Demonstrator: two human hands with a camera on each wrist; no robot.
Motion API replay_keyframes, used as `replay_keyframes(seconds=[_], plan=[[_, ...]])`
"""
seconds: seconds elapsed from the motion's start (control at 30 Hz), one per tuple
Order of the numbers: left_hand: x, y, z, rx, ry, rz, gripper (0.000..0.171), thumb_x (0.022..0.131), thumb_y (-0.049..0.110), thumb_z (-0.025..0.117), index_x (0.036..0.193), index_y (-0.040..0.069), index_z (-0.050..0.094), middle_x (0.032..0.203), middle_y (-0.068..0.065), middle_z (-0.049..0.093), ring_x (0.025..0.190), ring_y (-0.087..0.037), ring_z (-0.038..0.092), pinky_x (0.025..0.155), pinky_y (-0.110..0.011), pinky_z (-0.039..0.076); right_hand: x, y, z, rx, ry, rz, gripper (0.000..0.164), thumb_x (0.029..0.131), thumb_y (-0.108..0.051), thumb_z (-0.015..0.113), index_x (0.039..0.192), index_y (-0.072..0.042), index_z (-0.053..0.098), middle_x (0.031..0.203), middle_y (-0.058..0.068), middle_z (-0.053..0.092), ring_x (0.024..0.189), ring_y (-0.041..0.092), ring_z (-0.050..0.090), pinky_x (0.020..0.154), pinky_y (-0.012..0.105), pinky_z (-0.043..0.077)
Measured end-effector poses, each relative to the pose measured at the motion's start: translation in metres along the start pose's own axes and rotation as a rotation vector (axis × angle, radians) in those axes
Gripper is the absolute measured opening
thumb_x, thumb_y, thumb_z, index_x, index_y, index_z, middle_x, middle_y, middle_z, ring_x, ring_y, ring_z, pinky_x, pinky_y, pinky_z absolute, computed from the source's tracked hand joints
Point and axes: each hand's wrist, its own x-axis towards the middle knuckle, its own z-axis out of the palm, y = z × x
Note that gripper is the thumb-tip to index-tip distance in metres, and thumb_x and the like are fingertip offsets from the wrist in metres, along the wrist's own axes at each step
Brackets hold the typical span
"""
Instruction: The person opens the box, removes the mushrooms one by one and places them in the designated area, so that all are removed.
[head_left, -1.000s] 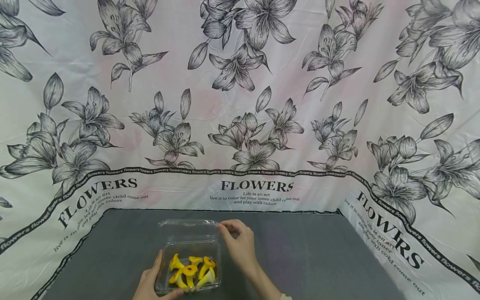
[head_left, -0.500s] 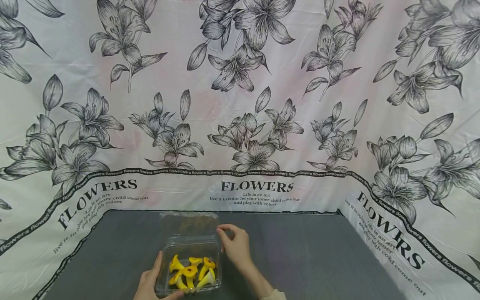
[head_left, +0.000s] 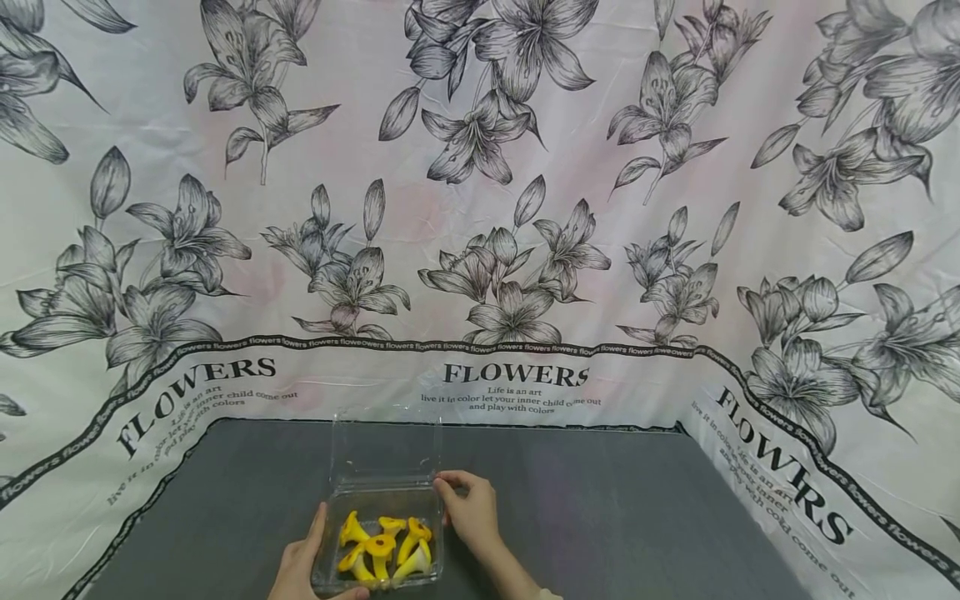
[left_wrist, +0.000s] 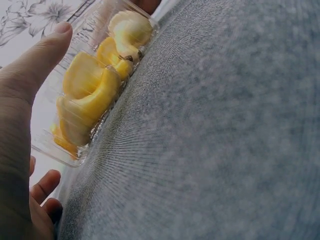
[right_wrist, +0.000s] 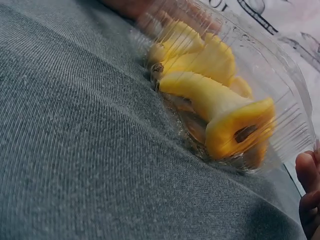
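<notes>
A clear, shallow plastic box holding trumpet-shaped, bright yellow mushrooms sits on the grey, fabric-topped counter, left of centre and close to the person, its clear plastic lid standing raised along the far side. The left hand spreads wide about the near left corner, index finger along the left wall and thumb along the near side, while the right hand is narrow, thumb and index fingertip pinched together low on the lid's right edge, by the hinge line. The step in hand seems to be governing how the lid stands. Done well, it probably asks the left hand to steady the box flat against the counter without squeezing, since such thin walls look likely to bow. The right hand would do best with light, gradual pressure, because a grip so near the hinge gives little leverage and could twist or crease the plastic. A sudden release might let the lid spring or tip the box and jostle the mushrooms.
</notes>
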Motion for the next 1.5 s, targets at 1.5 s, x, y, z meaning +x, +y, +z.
replay_keyframes(seconds=[1.5], plan=[[0.004,-0.001,-0.004,-0.041,-0.035,-0.063,0.119,0.089,0.046,0.082,0.169,-0.001,0.009,0.146,-0.045,0.040,0.120,-0.053,0.054,0.081,-0.069,0.052,-0.042,-0.030,-0.033,0.202,0.076,0.195,0.026,0.097,-0.014,0.079,0.114,0.005,0.076,0.098,0.006,0.074,0.046,0.011,0.056,0.045,0.018,0.043]])
